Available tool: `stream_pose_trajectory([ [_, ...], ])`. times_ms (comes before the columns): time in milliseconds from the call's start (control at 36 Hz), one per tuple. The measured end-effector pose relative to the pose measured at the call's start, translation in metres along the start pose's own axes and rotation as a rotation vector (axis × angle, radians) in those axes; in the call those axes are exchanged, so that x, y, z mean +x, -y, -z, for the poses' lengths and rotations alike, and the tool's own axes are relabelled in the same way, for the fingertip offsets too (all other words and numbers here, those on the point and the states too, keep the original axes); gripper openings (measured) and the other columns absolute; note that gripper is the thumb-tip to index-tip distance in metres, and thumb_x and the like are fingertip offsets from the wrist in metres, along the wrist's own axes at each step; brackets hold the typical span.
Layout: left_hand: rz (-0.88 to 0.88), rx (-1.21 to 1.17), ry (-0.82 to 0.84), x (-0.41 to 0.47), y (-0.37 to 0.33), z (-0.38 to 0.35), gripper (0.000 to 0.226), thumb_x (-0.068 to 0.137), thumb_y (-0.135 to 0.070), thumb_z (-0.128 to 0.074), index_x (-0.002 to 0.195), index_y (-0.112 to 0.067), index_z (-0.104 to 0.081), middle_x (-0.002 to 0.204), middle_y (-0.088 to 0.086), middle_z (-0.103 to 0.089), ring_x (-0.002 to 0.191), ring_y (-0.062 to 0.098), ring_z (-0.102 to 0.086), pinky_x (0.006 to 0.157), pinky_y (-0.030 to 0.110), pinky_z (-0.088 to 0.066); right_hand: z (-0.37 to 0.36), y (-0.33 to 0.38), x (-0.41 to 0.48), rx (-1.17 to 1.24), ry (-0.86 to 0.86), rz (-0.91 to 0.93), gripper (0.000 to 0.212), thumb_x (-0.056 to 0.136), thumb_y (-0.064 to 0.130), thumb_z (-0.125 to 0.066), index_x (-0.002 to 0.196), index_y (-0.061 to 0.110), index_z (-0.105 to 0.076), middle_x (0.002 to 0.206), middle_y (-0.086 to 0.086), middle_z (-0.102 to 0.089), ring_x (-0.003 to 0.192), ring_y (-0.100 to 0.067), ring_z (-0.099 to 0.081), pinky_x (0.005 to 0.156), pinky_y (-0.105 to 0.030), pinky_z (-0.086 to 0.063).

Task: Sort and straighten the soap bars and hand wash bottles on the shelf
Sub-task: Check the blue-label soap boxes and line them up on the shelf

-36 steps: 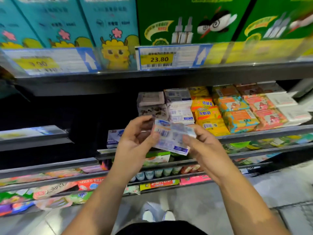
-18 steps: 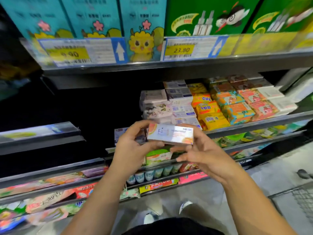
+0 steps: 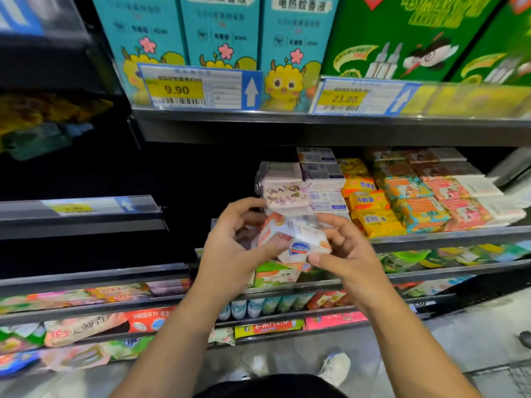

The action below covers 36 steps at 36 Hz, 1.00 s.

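Holding a boxed soap bar [image 3: 293, 239] pinched between left hand [image 3: 230, 254] and right hand [image 3: 344, 254], probably needs squaring up before slotting onto the soap shelf [image 3: 448, 234].

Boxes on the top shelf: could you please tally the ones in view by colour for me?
Teal mosquito-repellent boxes: 3
Green mosquito-repellent boxes: 2
Total: 5
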<state>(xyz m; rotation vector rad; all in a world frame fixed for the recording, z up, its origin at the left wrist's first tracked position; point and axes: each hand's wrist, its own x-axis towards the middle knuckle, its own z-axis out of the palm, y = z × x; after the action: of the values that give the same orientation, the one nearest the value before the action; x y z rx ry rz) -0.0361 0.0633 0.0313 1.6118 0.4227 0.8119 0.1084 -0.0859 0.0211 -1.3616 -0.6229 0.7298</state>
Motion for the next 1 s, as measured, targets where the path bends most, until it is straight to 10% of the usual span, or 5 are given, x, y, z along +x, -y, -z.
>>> stream_pose_trajectory([
  [222,0.055,0.315,0.223,-0.004,0.009,-0.008,0.076,0.074,-0.031,-0.088,0.133,-0.045,-0.043,0.108,-0.021,-0.063,0.105,-0.001,-0.062,0.090,0.033,-0.054,-0.016,0.037,-0.002,0.019,0.031,0.197,0.070,0.061,0.008,-0.088,0.122,0.028,-0.060,0.099,0.001,-0.072,0.087,-0.016,-0.070,0.068,-0.027,-0.058],
  [472,0.131,0.074,0.023,0.004,0.010,-0.008,0.077,0.057,-0.014,-0.096,0.117,-0.034,-0.052,0.102,-0.010,-0.068,0.096,0.006,-0.067,0.081,0.024,-0.057,-0.004,0.042,0.008,-0.170,0.098,0.246,0.052,0.065,0.017,-0.090,0.109,0.037,-0.070,0.106,0.003,-0.073,0.096,-0.014,-0.069,0.075,-0.026,-0.057],
  [639,0.283,-0.407,-0.162,0.020,-0.002,-0.016,0.049,0.070,-0.018,-0.084,0.112,-0.016,-0.060,0.090,0.005,-0.074,0.091,0.028,-0.072,0.076,0.040,-0.054,0.006,0.048,0.019,-0.061,0.093,-0.027,0.017,0.083,0.016,-0.070,0.100,0.014,-0.072,0.077,0.003,-0.074,0.068,-0.008,-0.069,0.060,-0.022,-0.056],
  [806,0.509,-0.088,-0.136,0.028,0.001,-0.024,0.035,0.094,-0.035,-0.065,0.112,-0.005,-0.062,0.063,0.009,-0.069,0.042,0.016,-0.055,0.034,0.019,-0.027,0.010,0.046,0.030,-0.187,0.066,-0.313,0.045,0.088,0.044,-0.068,0.101,0.001,-0.069,0.064,-0.012,-0.063,0.045,-0.016,-0.058,0.038,-0.023,-0.046],
  [1000,0.388,0.047,-0.090,0.040,-0.005,-0.019,0.026,0.097,-0.029,-0.062,0.109,-0.010,-0.048,0.081,0.015,-0.072,0.046,0.026,-0.061,0.032,0.022,-0.033,0.016,0.049,0.037,-0.222,0.122,-0.313,0.021,0.099,0.043,-0.055,0.115,0.029,-0.056,0.077,-0.013,-0.073,0.052,-0.019,-0.065,0.044,-0.027,-0.052],
])
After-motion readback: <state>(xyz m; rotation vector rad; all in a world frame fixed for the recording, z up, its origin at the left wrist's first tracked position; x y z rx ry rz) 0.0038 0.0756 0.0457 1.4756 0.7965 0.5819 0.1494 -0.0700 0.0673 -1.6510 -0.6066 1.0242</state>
